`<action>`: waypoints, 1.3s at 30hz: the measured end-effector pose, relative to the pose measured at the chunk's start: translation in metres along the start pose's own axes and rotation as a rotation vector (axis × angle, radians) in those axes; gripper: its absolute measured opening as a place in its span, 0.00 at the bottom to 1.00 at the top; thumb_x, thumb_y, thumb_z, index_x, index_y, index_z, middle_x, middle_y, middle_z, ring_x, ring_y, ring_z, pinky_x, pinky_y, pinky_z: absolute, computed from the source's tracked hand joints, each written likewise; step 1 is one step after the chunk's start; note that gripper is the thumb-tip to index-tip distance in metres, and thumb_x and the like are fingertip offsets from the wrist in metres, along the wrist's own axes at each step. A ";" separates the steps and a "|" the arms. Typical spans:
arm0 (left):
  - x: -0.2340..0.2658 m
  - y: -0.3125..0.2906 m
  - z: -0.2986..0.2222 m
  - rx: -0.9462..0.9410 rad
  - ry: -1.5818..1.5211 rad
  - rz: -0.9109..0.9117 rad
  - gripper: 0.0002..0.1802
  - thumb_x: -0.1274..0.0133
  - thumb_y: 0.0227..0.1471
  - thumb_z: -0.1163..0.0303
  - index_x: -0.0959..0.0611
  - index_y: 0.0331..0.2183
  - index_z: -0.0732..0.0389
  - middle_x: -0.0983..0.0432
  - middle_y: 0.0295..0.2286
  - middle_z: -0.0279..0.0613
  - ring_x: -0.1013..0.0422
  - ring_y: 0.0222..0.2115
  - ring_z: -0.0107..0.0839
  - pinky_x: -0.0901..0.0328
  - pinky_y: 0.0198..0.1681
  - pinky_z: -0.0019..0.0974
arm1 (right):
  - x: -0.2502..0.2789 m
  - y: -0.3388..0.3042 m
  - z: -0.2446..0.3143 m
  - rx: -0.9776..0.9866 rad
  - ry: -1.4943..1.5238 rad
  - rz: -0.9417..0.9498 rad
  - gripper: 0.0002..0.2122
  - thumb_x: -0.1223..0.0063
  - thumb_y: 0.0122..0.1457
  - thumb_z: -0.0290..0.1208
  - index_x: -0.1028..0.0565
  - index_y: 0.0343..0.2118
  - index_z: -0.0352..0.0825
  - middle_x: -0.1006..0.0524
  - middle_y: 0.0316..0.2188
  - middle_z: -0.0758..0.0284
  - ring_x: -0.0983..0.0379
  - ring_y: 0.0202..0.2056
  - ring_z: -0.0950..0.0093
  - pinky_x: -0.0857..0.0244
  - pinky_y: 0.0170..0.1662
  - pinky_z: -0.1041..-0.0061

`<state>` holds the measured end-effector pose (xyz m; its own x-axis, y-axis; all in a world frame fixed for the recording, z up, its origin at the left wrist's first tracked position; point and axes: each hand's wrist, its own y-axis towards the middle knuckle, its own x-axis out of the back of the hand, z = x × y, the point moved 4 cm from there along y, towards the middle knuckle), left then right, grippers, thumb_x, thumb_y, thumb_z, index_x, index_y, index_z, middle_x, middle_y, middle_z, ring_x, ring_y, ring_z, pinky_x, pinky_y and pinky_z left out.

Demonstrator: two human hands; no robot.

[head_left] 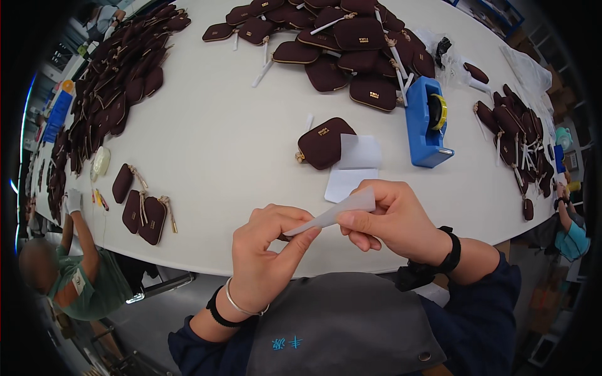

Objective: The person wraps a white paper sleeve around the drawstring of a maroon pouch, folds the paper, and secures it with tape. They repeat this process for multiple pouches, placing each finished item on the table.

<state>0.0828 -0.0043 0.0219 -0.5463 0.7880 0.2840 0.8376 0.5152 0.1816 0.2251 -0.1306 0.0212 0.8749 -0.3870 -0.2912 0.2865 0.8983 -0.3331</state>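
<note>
Between my two hands I hold a small sheet of thin white paper (335,212), tilted above the table's near edge. My left hand (269,241) pinches its left end between thumb and fingers. The right end is gripped by my right hand (392,219), thumb on top. Just beyond my hands lies a dark maroon zip pouch (321,145) with a beige cord at its left end. More white paper sheets (352,180) lie beside it, one overlapping the pouch's right side. A blue tape dispenser (427,128) with a yellow-cored roll stands to the right.
Maroon pouches with white-wrapped tassels are heaped at the far side (360,53), the left (113,88) and the right (517,135) of the white table (219,138). Several pouches (149,216) lie nearer left. Clear plastic bags (530,69) sit far right. A gloved person (81,269) works at left.
</note>
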 end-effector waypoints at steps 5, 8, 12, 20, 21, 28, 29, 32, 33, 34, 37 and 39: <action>0.003 -0.002 -0.005 -0.022 0.080 0.018 0.04 0.39 0.49 0.78 0.18 0.31 0.63 0.20 0.29 0.38 0.33 0.26 0.27 0.40 0.33 0.29 | -0.006 -0.006 0.003 0.238 -0.245 -0.022 0.03 0.46 0.61 0.21 0.27 0.32 0.27 0.25 0.26 0.66 0.30 0.23 0.84 0.39 0.22 0.85; 0.002 -0.004 -0.003 0.012 0.136 0.087 0.04 0.40 0.50 0.77 0.18 0.32 0.63 0.21 0.29 0.37 0.34 0.27 0.28 0.40 0.33 0.31 | -0.005 -0.008 0.003 0.288 -0.323 -0.011 0.03 0.46 0.60 0.21 0.27 0.34 0.27 0.25 0.29 0.66 0.29 0.24 0.83 0.37 0.25 0.85; 0.002 -0.003 -0.006 0.058 0.143 0.139 0.04 0.41 0.51 0.76 0.20 0.31 0.65 0.23 0.27 0.38 0.33 0.28 0.27 0.38 0.34 0.29 | -0.001 -0.011 0.005 0.246 -0.344 0.008 0.05 0.45 0.60 0.21 0.27 0.37 0.26 0.24 0.31 0.64 0.26 0.27 0.80 0.34 0.27 0.84; -0.004 -0.009 -0.001 -0.070 0.171 0.202 0.07 0.42 0.49 0.79 0.18 0.34 0.60 0.24 0.26 0.36 0.33 0.25 0.32 0.38 0.32 0.34 | -0.002 -0.012 0.009 -0.049 -0.112 0.038 0.05 0.47 0.61 0.22 0.28 0.36 0.26 0.23 0.27 0.63 0.22 0.26 0.77 0.30 0.25 0.82; -0.003 -0.010 0.001 -0.057 0.131 0.178 0.06 0.42 0.49 0.79 0.18 0.33 0.61 0.23 0.27 0.37 0.33 0.25 0.31 0.38 0.32 0.33 | -0.002 -0.014 0.010 -0.122 -0.087 0.045 0.04 0.47 0.61 0.22 0.28 0.35 0.26 0.23 0.27 0.62 0.22 0.25 0.77 0.30 0.25 0.81; -0.001 -0.010 0.008 0.192 -0.294 0.073 0.03 0.42 0.53 0.77 0.18 0.30 0.67 0.20 0.28 0.40 0.30 0.24 0.23 0.37 0.27 0.26 | 0.005 -0.008 0.001 -0.012 0.000 0.040 0.06 0.47 0.62 0.24 0.29 0.31 0.28 0.24 0.22 0.65 0.25 0.21 0.79 0.35 0.21 0.84; -0.002 -0.010 0.008 0.237 -0.329 0.081 0.04 0.42 0.53 0.77 0.19 0.30 0.67 0.20 0.28 0.40 0.30 0.24 0.22 0.37 0.27 0.25 | 0.005 -0.008 0.001 -0.016 0.006 0.027 0.06 0.46 0.62 0.25 0.29 0.31 0.29 0.24 0.22 0.65 0.26 0.21 0.80 0.36 0.21 0.84; -0.002 -0.014 0.012 0.131 -0.250 0.052 0.04 0.41 0.53 0.77 0.19 0.30 0.67 0.21 0.29 0.40 0.32 0.22 0.21 0.38 0.26 0.25 | 0.000 -0.011 0.001 0.012 -0.066 -0.024 0.06 0.46 0.62 0.25 0.29 0.30 0.29 0.25 0.22 0.67 0.27 0.21 0.81 0.36 0.21 0.85; -0.003 -0.015 0.012 0.164 -0.284 0.047 0.04 0.41 0.53 0.77 0.19 0.29 0.67 0.21 0.28 0.39 0.33 0.22 0.21 0.39 0.26 0.25 | -0.002 -0.013 0.001 0.029 -0.105 -0.047 0.06 0.46 0.62 0.25 0.29 0.30 0.29 0.25 0.22 0.67 0.27 0.21 0.82 0.36 0.22 0.85; -0.003 -0.016 0.011 0.197 -0.317 0.042 0.04 0.41 0.53 0.77 0.19 0.29 0.68 0.21 0.28 0.39 0.34 0.22 0.21 0.39 0.26 0.25 | -0.002 -0.013 0.000 0.054 -0.115 -0.054 0.06 0.46 0.61 0.25 0.29 0.31 0.29 0.25 0.23 0.67 0.27 0.21 0.82 0.36 0.22 0.85; -0.002 -0.014 0.010 0.144 -0.239 0.085 0.03 0.43 0.54 0.78 0.20 0.30 0.67 0.23 0.29 0.39 0.32 0.26 0.23 0.37 0.31 0.28 | -0.001 -0.012 -0.004 0.117 -0.141 -0.059 0.06 0.46 0.61 0.24 0.29 0.32 0.29 0.24 0.25 0.67 0.26 0.23 0.83 0.35 0.23 0.85; 0.000 -0.009 0.006 0.079 -0.081 0.141 0.02 0.44 0.53 0.78 0.21 0.30 0.66 0.23 0.29 0.39 0.31 0.27 0.25 0.37 0.34 0.30 | -0.001 -0.012 -0.006 0.139 -0.154 -0.038 0.05 0.46 0.62 0.23 0.29 0.34 0.28 0.24 0.27 0.67 0.26 0.25 0.82 0.33 0.25 0.85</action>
<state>0.0748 -0.0068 0.0145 -0.4241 0.8775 0.2237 0.9050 0.4197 0.0694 0.2180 -0.1427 0.0201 0.9087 -0.3944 -0.1368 0.3623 0.9079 -0.2108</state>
